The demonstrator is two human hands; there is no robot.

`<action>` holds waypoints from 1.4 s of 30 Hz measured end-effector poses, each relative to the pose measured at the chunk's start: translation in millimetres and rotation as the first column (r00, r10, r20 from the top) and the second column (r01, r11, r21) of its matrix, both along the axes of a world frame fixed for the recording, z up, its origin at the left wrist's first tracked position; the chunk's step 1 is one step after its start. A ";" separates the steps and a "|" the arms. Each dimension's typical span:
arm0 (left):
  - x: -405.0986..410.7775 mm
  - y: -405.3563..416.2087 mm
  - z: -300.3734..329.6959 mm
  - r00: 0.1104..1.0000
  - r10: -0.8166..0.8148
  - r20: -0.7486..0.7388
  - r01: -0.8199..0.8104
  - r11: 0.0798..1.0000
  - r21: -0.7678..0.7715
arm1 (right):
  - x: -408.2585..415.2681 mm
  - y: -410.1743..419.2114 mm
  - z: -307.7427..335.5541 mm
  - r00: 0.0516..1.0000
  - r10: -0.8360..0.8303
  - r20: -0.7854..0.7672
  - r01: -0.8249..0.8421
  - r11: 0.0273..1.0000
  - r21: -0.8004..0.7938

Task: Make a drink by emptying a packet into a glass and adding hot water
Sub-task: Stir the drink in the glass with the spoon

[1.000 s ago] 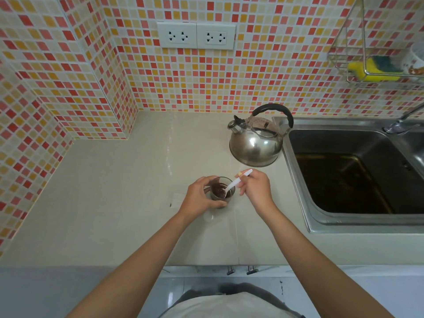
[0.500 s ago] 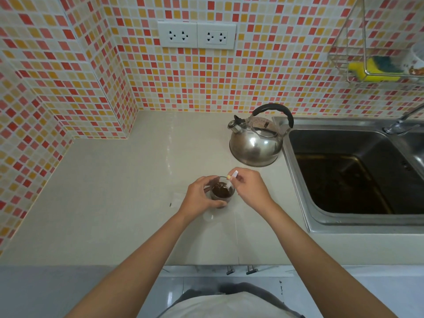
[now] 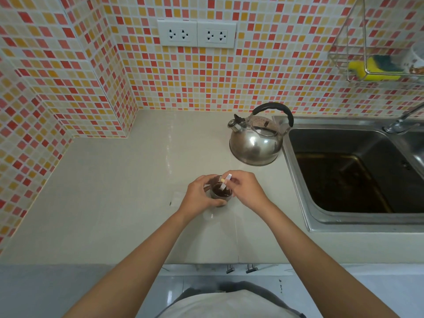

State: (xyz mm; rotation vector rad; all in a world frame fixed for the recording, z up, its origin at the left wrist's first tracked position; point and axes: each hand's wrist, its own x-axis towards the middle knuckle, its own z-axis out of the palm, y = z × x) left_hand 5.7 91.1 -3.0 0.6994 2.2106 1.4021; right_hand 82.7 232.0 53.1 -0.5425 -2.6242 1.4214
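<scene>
At the bottom middle of the frame a pale shirt (image 3: 227, 305) is seen, and two bare forearms are stretched up from it toward the centre. Just past the shirt, the front edge of the counter (image 3: 114, 203) runs across the frame. At the centre, the left hand (image 3: 198, 196) is curled round the left side of a small glass (image 3: 220, 194), which stands upright on the counter and holds a dark brown drink. The right hand (image 3: 246, 191) is held just right of the glass, and a white stick (image 3: 226, 182), either a stirrer or a spoon handle, is pinched between its fingers; the stick is tilted, its lower end dipped in the drink and its upper end pointed toward the upper right. A small clear scrap (image 3: 177, 198), possibly a packet, lies flat on the counter just left of the left hand. Farther back, right of centre, a steel kettle (image 3: 257, 143) with a black handle stands just beside the sink (image 3: 296, 171), which fills the right of the frame. A tap (image 3: 401, 122) is seen at the right edge. Behind, the wall is covered in red, orange and cream mosaic tiles (image 3: 263, 72); two white sockets (image 3: 197, 33) are set at top centre. At the upper right a wire rack (image 3: 337, 58) holds a yellow sponge (image 3: 371, 70).
</scene>
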 end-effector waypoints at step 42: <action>1.0 -0.4 2.8 1.000 0.007 0.004 -0.007 1.000 -0.002 | -5.6 -5.9 0.1 0.981 -0.181 0.067 0.173 0.978 0.114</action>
